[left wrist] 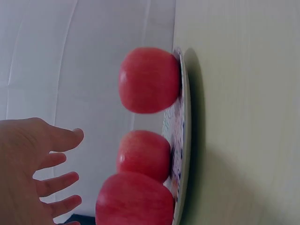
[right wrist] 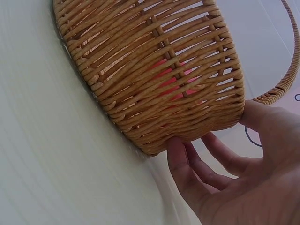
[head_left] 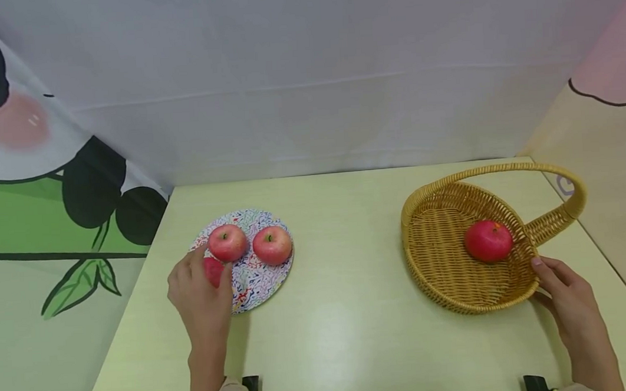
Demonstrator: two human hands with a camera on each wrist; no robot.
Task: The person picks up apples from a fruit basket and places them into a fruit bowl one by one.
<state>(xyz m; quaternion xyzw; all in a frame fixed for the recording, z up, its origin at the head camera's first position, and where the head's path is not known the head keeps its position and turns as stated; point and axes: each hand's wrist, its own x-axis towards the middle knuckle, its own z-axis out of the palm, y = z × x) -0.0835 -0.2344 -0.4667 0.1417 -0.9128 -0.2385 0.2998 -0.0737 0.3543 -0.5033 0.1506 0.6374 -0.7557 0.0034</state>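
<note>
My left hand (head_left: 203,287) hovers over the near left side of a round patterned plate (head_left: 259,287), partly hiding a red apple (head_left: 213,270). In the left wrist view its thumb and fingers are spread, with a gap between them and the apples. Two more apples, one pinkish red (head_left: 227,243) and another (head_left: 272,245) to its right, sit on the plate. My right hand (head_left: 568,297) grips the near right rim of a wicker basket (head_left: 444,271), thumb on top and fingers against the outer wall. Inside the basket lies a red apple (head_left: 488,240).
The basket's arched handle (head_left: 563,206) leans out to the right. Plate and basket stand apart on a pale table (head_left: 344,276). Behind the table hangs a light cloth (head_left: 320,124), and a printed panel (head_left: 38,222) stands on the left.
</note>
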